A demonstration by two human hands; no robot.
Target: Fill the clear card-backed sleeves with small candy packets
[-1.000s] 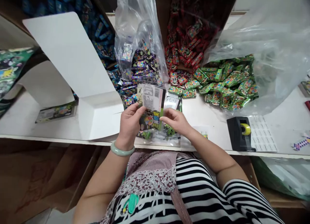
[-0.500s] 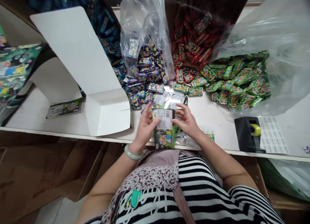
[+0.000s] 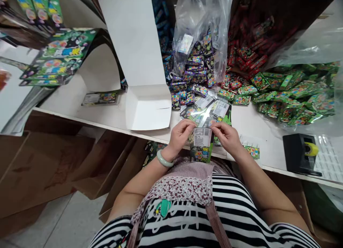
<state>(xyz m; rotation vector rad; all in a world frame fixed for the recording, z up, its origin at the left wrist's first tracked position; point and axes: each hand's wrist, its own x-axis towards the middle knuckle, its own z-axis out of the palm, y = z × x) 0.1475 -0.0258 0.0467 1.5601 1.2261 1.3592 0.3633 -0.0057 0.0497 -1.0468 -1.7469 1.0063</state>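
Observation:
Both hands pinch the top edge of a flat printed packet [image 3: 201,145], black and green with a white label and barcode, at the table's front edge. My left hand [image 3: 180,135], with a pale bangle at the wrist, is closed on its upper left corner. On the upper right corner my right hand [image 3: 226,136] is closed too. Just beyond the fingers lie more labelled packets [image 3: 221,108] under shiny clear film. Small purple packs [image 3: 197,67] are heaped behind them, some under a clear plastic bag [image 3: 187,23].
An open white carton [image 3: 148,107] stands left of the packets. Green packs [image 3: 297,94] and red packs [image 3: 250,58] are piled at the back right. A black tape dispenser [image 3: 298,153] sits near the right front edge. Printed green sheets [image 3: 60,55] lie far left.
The view has swung left, so the table appears shifted right. My fingers have moved from the packet's sides to its top corners, and the packet hangs nearer my body.

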